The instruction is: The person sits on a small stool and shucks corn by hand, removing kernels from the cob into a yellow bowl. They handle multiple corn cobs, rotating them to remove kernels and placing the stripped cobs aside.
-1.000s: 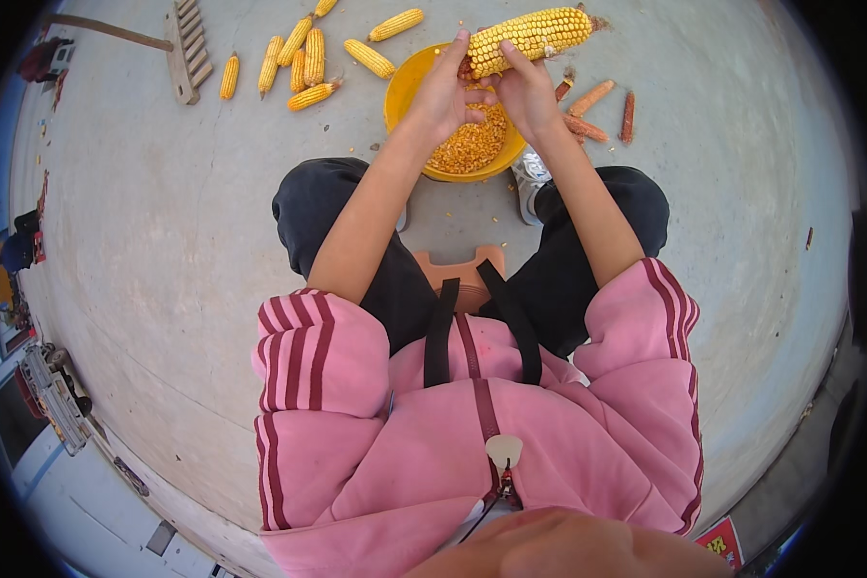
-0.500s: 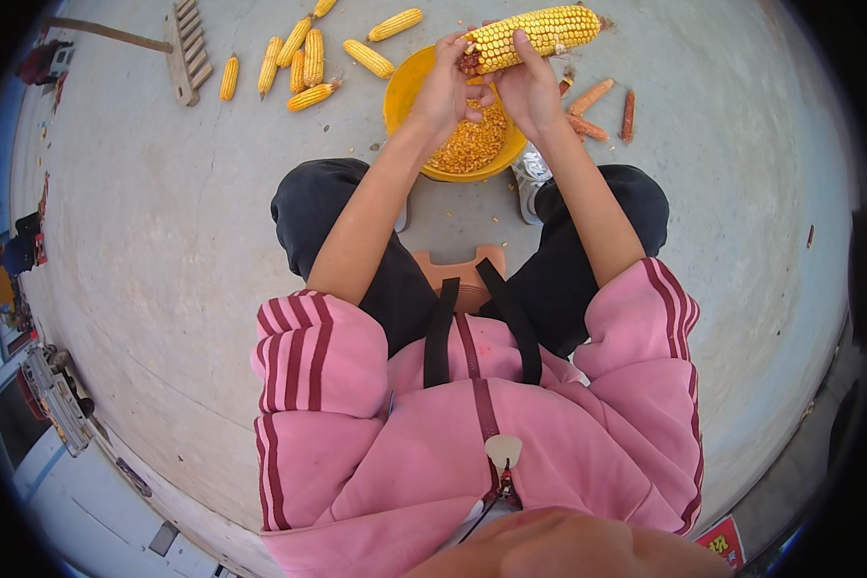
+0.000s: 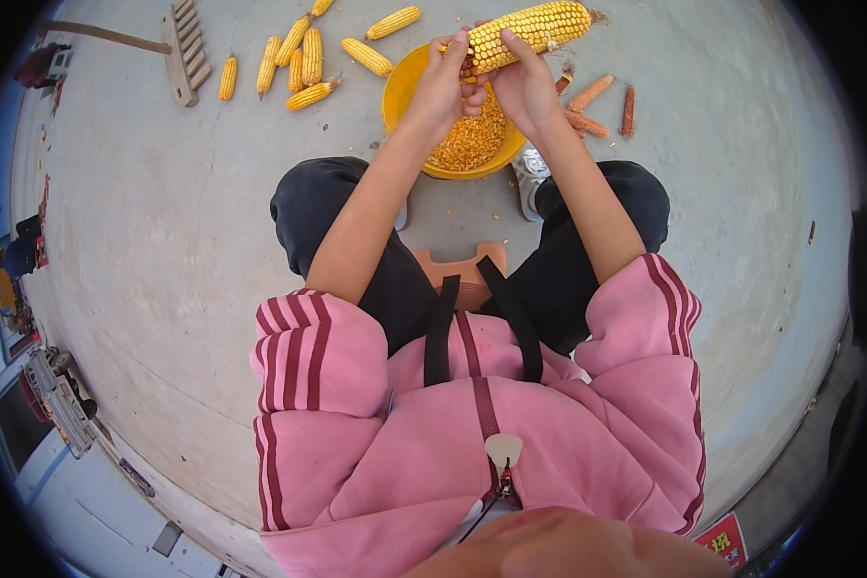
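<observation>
An ear of corn (image 3: 539, 37) lies slantwise across both hands, its far tip up to the right. My right hand (image 3: 518, 89) is closed around its underside, thumb pressed on the kernels. At its left end, where a bare reddish patch of cob shows, my left hand (image 3: 443, 85) grips with thumb and bent fingers. Below the hands stands a yellow basin (image 3: 395, 101), with loose corn kernels (image 3: 472, 140) heaped in it. My forearms hide part of its rim.
Several whole ears of corn (image 3: 312, 58) lie on the concrete left of the basin. A wooden rake (image 3: 178, 63) rests farther left. Stripped cobs (image 3: 591, 93) lie to the right. My knees flank the basin, with a brown stool (image 3: 464, 270) beneath me.
My left thumb and fingers have shifted at the ear's left end, covering more of the bare patch. The ear has moved slightly left and up.
</observation>
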Demonstrator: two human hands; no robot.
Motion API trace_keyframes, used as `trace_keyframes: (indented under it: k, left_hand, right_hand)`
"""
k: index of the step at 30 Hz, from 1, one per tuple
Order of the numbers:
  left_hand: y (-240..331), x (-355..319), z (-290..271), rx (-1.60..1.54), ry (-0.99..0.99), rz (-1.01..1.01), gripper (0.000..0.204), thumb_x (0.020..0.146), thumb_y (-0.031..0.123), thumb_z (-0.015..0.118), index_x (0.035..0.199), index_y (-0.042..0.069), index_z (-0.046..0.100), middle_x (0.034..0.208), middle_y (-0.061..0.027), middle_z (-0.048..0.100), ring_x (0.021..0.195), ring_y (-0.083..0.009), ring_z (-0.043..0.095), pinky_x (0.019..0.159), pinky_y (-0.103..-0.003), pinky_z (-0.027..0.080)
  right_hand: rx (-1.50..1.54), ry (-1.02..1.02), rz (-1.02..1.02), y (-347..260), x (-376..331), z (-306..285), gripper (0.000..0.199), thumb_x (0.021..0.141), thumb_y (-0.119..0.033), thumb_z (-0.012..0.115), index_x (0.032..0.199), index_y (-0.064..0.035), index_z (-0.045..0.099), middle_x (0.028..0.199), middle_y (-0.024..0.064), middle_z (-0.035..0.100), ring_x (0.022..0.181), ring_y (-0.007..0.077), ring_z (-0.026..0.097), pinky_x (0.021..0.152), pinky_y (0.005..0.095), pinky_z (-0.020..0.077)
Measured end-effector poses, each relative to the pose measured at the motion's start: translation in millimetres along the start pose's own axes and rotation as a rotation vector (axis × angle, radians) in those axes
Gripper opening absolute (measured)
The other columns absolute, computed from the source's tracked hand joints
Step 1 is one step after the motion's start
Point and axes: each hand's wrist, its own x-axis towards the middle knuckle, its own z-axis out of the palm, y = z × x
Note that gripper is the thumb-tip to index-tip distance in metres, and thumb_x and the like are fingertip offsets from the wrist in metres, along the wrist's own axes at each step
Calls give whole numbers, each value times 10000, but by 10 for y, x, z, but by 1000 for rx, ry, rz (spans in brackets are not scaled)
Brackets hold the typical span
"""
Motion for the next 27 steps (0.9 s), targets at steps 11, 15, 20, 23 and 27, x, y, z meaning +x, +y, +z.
trace_keyframes:
  k: [11,15,20,23,27]
  left_hand:
    - [-6,-32,92,266,86,148,314,929,422,410,1074,150,349,801,-58,465,474,-79,396,386,-193,227]
    - [-47,13,1,180,29,187,325,928,413,415,1100,145,349,745,-49,444,443,-63,355,380,-195,215]
    - [-5,-20,84,282,94,227,357,928,393,422,1161,132,355,772,-57,485,445,-78,395,375,-190,247]
    - [-6,-21,91,506,127,303,401,902,370,486,1180,106,369,843,-86,551,522,-125,502,437,-241,366]
    - [-143,140,-77,667,123,568,397,896,340,516,1160,69,399,913,-133,594,724,-208,592,635,-310,467]
  right_hand:
    - [39,8,40,-3,-15,-16,279,916,-284,452,1069,-55,497,1018,53,584,954,148,545,787,325,434]
    - [124,-1,14,-25,-4,35,254,918,-270,453,1049,-57,493,1014,65,579,938,157,545,797,328,434]
    - [138,-53,62,-23,17,-88,244,912,-257,471,1060,-63,488,1013,65,572,956,168,542,851,337,426]
    - [171,42,60,-44,-28,-3,263,900,-267,490,1080,-76,491,1030,56,570,980,174,533,890,353,394]
    - [201,105,23,-75,-37,115,311,901,-251,493,1149,-71,444,1103,59,535,1039,179,509,938,358,378]
